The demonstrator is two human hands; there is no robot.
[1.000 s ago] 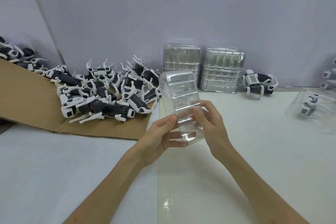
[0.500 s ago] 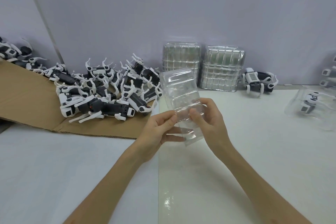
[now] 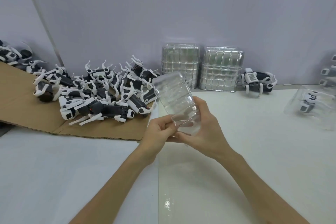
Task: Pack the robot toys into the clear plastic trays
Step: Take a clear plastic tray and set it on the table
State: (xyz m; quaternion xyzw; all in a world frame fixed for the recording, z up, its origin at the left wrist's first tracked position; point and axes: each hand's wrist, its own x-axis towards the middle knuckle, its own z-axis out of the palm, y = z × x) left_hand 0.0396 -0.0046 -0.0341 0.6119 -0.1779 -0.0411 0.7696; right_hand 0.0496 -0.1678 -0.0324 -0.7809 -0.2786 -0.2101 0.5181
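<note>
Over a white table (image 3: 254, 151) backed by a pale lilac wall (image 3: 181, 14), both hands hold an empty clear tray (image 3: 174, 96) at centre, tilted toward 11 o'clock: the left hand (image 3: 158, 132) pinches its near corner, the right hand (image 3: 205, 129) curls round its lower side. At 9 o'clock a heap of robot toys (image 3: 101, 96) lies on cardboard (image 3: 21, 107). At 12 o'clock two tray stacks (image 3: 179, 65) stand against the wall; at 3 o'clock a packed tray (image 3: 309, 105) lies on the table
</note>
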